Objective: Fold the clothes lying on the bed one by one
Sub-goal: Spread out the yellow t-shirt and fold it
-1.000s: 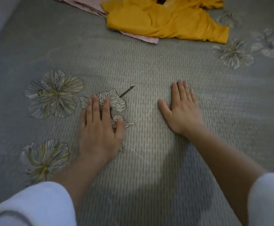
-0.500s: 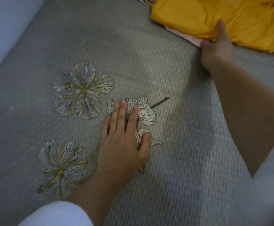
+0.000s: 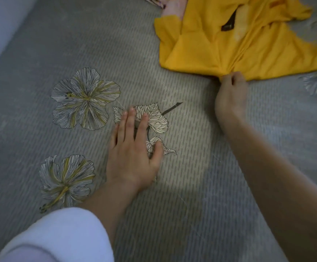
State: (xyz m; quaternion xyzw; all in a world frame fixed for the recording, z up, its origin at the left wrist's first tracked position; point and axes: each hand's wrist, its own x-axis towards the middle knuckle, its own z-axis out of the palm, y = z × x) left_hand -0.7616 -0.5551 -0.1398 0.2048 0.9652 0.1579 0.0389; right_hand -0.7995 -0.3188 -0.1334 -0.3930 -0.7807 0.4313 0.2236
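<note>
The bed (image 3: 201,195), a grey ribbed sheet printed with flowers (image 3: 86,99), lies flat under the fingers of both hands. No fold seems made yet. The yellow shirt (image 3: 220,46), soft, thin and crumpled, spreads out beyond the right fingertips, its near hem bunched between them. A pink cloth (image 3: 172,8) peeks out past it, so at least 2 pieces look left to fold. The right hand (image 3: 231,95) pinches that hem; the left hand (image 3: 133,154) presses flat, fingers slightly spread.
</note>
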